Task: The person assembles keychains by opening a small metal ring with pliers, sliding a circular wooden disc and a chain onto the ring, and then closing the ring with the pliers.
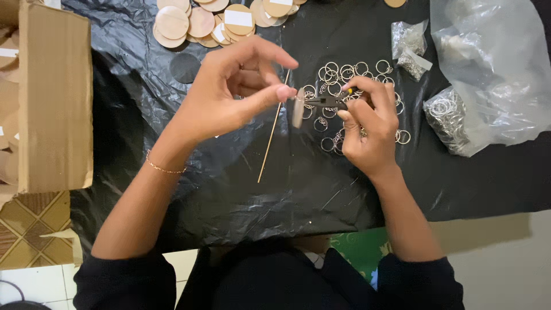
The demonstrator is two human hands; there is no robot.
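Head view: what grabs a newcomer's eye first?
Mid-frame, the left hand pinches a wooden disc edge-on while the right hand works small pliers at its rim. Behind them a scatter of metal key rings glints on the black plastic sheet, with a thin wooden stick lying beside. More wooden discs pile at the top edge, clear bags of rings at right.

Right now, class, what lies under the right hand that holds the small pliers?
Under the right hand and its pliers lies a scatter of metal key rings on black plastic sheeting. Rings show around the hand; any directly beneath the palm are covered.
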